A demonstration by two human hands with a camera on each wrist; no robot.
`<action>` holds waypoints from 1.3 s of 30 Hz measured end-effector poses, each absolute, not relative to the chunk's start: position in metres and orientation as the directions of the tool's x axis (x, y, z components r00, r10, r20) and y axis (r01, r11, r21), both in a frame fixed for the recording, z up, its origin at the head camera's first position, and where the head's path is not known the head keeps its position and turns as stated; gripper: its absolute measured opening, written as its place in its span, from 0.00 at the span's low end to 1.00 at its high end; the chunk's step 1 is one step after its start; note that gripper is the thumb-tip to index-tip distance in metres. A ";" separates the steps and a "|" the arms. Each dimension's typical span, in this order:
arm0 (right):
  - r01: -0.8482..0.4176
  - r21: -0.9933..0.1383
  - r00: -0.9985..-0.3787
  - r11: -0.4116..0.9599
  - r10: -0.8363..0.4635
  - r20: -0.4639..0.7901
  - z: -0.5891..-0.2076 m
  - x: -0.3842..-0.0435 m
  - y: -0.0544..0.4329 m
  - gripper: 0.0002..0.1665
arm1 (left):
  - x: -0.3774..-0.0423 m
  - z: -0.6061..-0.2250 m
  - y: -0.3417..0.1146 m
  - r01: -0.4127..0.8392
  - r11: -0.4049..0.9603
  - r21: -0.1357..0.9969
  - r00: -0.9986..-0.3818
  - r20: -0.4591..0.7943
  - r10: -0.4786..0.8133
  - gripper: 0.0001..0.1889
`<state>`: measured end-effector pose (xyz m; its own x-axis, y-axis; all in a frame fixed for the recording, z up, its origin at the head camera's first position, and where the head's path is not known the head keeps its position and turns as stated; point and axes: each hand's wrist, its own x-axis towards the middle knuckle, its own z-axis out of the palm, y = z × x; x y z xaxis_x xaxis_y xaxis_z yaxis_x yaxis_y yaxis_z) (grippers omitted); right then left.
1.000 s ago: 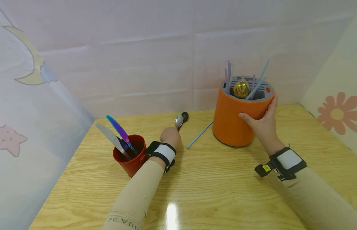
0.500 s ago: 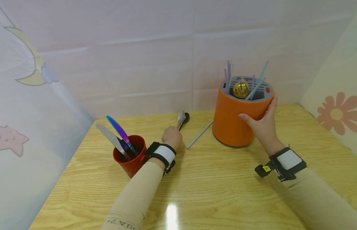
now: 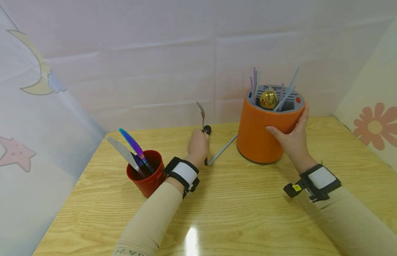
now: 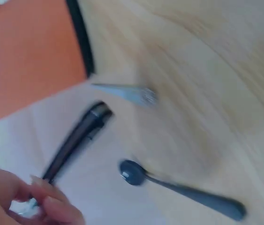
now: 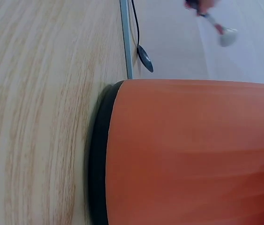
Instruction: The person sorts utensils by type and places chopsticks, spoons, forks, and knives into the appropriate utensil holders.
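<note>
My left hand (image 3: 198,146) grips a silver spoon (image 3: 202,111) with a black handle (image 4: 78,140), its bowl pointing up and away above the table. Just behind that hand lies a black spoon (image 3: 207,130), partly hidden by it in the head view; the left wrist view shows the black spoon (image 4: 192,193) whole. My right hand (image 3: 293,142) holds the right side of an orange utensil holder (image 3: 257,137), thumb across the front and fingers round the far side. Several straws (image 3: 255,83) and a shiny gold rounded piece (image 3: 268,100) stick out of its grey slotted top.
A pale blue straw (image 3: 223,149) lies between the left hand and the holder. At the left stands a red cup (image 3: 150,185) bearing a rainbow-coloured knife (image 3: 132,144) and a silver knife (image 3: 121,149). A cloth backdrop (image 3: 153,89) hangs behind the wooden table (image 3: 243,213).
The left hand has lifted the silver spoon off the table and moved slightly forward and right, tilting the bowl upward. The right hand and the orange holder stay in place.
</note>
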<state>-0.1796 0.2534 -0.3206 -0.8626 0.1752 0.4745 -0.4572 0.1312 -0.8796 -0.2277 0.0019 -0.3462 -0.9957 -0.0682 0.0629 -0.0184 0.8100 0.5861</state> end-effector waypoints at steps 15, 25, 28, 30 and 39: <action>-0.489 -0.863 -0.846 0.125 0.171 0.504 -0.322 -0.181 0.251 0.66 | -0.196 -0.283 0.043 0.424 -0.067 0.903 -0.906 0.421 -0.051 0.10; -0.466 -0.863 -0.847 0.198 0.181 0.499 -0.327 -0.185 0.254 0.67 | -0.193 -0.258 0.063 0.511 -0.272 0.816 -0.859 0.475 -0.190 0.08; -0.442 -0.869 -0.855 0.223 0.189 0.484 -0.334 -0.190 0.258 0.68 | -0.192 -0.257 0.068 0.515 -0.261 0.816 -0.856 0.481 -0.189 0.09; -0.442 -0.867 -0.852 0.231 0.193 0.486 -0.339 -0.194 0.260 0.68 | -0.191 -0.256 0.071 0.506 -0.270 0.819 -0.862 0.470 -0.188 0.10; -0.428 -0.867 -0.853 0.255 0.205 0.480 -0.343 -0.195 0.263 0.68 | -0.192 -0.254 0.083 0.537 -0.160 0.828 -0.843 0.521 -0.137 0.12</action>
<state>-0.1951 0.2630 -0.3425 -0.8529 0.2045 0.4804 -0.4275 0.2547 -0.8674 -0.1923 0.0833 -0.2541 -0.8427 -0.1370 0.5206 0.5375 -0.1596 0.8280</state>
